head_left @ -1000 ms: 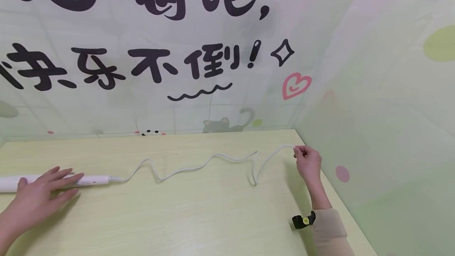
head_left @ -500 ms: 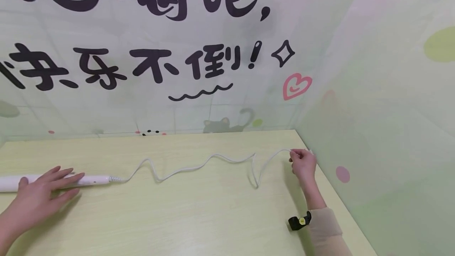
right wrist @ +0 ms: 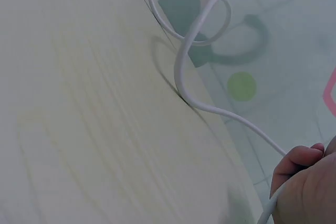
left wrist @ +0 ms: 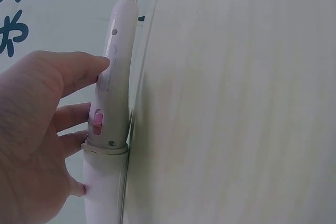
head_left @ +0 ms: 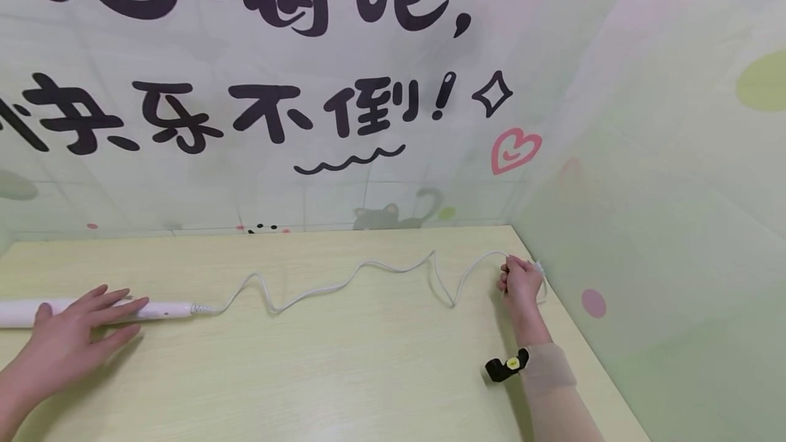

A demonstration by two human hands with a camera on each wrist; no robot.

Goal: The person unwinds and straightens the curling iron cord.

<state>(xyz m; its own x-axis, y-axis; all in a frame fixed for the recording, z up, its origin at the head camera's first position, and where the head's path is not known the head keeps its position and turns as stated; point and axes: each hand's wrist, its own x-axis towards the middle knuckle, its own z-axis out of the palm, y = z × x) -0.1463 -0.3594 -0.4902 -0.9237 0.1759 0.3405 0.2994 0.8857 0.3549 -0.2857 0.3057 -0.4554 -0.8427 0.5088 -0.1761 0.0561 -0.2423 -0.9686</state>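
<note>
A long white hair styling iron (head_left: pixel 168 310) lies on the table at the left, partly covered by the left hand (head_left: pixel 80 333). That hand rests over its handle with spread, mostly straight fingers. In the left wrist view, the iron's handle (left wrist: pixel 115 93) shows a pink slide switch (left wrist: pixel 97 121), with fingertips touching the handle's side. From its end a white cord (head_left: pixel 331 287) runs in bends to the right. The right hand (head_left: pixel 522 282) pinches this cord near the table's right edge. The right wrist view shows the cord (right wrist: pixel 181 72) looping before reaching the curled fingers (right wrist: pixel 296 161).
The pale wooden table (head_left: pixel 307 374) meets a printed back wall (head_left: pixel 258 183) and a right wall (head_left: pixel 675 258). A white cord end piece (head_left: pixel 539 267) shows just beyond the right hand. A black strap device (head_left: pixel 506 365) sits at the right wrist.
The right hand has moved slightly left and down with the cord, and the cord's bend beside it has shifted. A white end piece now shows behind that hand. The left hand stays put.
</note>
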